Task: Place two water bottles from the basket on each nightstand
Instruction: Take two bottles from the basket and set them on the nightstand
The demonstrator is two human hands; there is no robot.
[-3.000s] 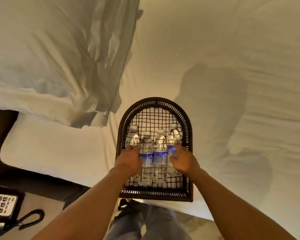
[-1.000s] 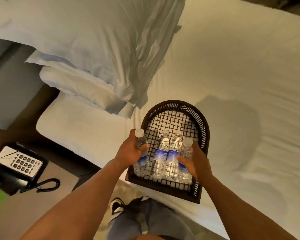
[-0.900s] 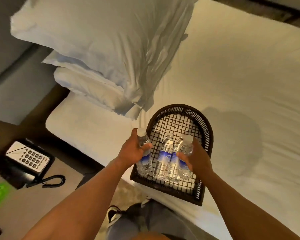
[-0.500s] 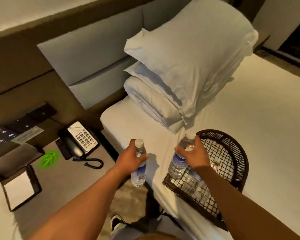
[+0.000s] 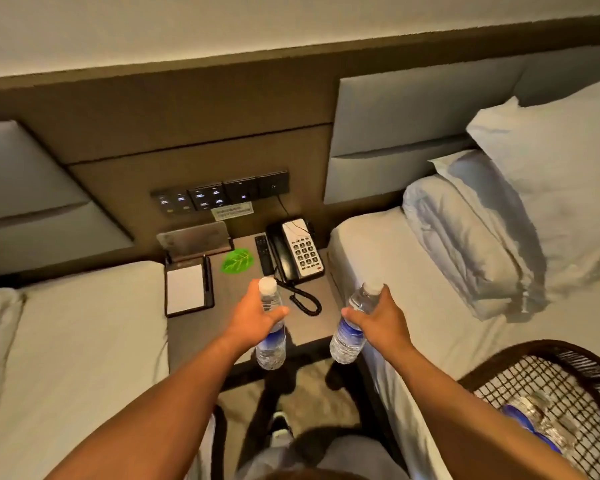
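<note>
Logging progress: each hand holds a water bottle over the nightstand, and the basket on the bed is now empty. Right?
Not quite. The head view shows the basket still has bottles inside. The left hand and right hand do each hold a bottle near the nightstand.

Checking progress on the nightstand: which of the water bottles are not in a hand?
The two bottles lying in the basket on the bed; the other two are upright, gripped by the left hand and right hand.
</note>
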